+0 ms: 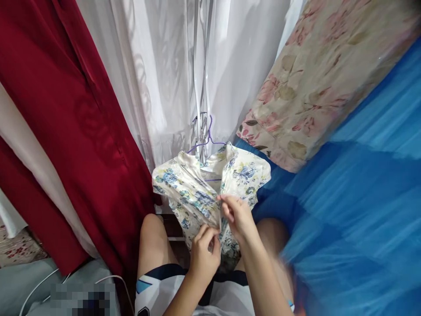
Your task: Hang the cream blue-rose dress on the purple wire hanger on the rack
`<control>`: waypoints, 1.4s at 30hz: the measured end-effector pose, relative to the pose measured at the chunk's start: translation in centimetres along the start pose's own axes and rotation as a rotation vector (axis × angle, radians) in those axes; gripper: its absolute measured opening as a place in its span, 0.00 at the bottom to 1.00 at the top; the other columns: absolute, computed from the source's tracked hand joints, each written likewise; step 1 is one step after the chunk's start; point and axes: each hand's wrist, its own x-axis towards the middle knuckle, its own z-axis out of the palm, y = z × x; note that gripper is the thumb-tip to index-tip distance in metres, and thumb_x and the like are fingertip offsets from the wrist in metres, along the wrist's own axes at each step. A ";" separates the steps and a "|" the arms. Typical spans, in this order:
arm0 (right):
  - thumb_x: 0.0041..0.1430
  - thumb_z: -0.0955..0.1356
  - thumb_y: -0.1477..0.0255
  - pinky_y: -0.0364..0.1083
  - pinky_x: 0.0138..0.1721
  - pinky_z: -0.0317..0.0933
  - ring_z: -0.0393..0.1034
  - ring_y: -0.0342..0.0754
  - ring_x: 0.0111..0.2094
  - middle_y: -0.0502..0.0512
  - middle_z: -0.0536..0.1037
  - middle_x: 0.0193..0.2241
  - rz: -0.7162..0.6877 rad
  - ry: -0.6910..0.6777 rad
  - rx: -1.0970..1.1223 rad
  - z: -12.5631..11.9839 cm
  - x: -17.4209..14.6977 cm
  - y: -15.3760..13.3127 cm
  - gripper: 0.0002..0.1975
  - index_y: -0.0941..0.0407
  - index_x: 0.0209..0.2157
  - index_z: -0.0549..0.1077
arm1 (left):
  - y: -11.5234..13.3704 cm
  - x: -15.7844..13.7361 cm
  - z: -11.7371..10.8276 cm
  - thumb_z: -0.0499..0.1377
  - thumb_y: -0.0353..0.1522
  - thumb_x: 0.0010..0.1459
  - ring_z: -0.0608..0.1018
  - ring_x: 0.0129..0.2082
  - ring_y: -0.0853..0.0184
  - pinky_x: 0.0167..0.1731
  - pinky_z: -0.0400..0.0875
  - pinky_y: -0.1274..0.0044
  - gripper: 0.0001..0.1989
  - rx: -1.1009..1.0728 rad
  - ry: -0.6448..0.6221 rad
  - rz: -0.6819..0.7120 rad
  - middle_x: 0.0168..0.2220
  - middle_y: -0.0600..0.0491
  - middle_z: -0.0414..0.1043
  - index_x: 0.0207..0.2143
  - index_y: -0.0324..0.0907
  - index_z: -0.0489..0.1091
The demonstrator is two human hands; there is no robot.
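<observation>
A white blouse [246,173] with blue and green flowers hangs in front of me on a purple hanger [209,139]. The hanger's hook is caught on white straps [206,83] that run down from above. My left hand [206,245] is closed on the blouse's front edge, low down. Higher on the same opening, my right hand [237,215] pinches the edge between thumb and fingers. The cloth edge runs taut between both hands. The blouse's lower part drops between my knees and is partly hidden by my hands.
A red curtain [79,109] hangs at the left, white curtains [164,79] behind the blouse. Floral cloth [305,96] and blue fabric [355,197] fill the right side. A grey cushioned surface [33,276] with a white cable [112,277] is at lower left.
</observation>
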 end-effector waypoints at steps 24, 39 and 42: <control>0.58 0.69 0.66 0.39 0.16 0.49 0.55 0.38 0.12 0.44 0.67 0.11 -0.454 -0.025 -0.288 4.9 2.5 -4.6 0.13 0.55 0.24 0.66 | 9.6 16.6 -10.1 0.53 0.32 0.67 0.73 0.33 0.70 0.35 0.65 0.77 0.09 0.196 0.038 0.540 0.32 0.53 0.71 0.34 0.41 0.71; 0.55 0.70 0.70 0.37 0.15 0.47 0.51 0.36 0.11 0.42 0.63 0.09 -0.069 -0.105 -0.009 2.3 -0.7 2.8 0.09 0.57 0.24 0.70 | -8.5 17.9 -14.8 0.52 0.41 0.65 0.75 0.30 0.68 0.31 0.69 0.75 0.12 -0.536 0.705 -0.325 0.28 0.53 0.69 0.34 0.41 0.62; 0.54 0.70 0.70 0.36 0.13 0.45 0.44 0.35 0.11 0.37 0.54 0.10 0.047 -0.087 0.344 0.0 -0.1 2.7 0.07 0.57 0.26 0.71 | -10.3 13.8 -11.0 0.53 0.43 0.62 0.79 0.36 0.61 0.33 0.72 0.69 0.13 -0.568 0.642 -0.448 0.34 0.47 0.72 0.36 0.43 0.63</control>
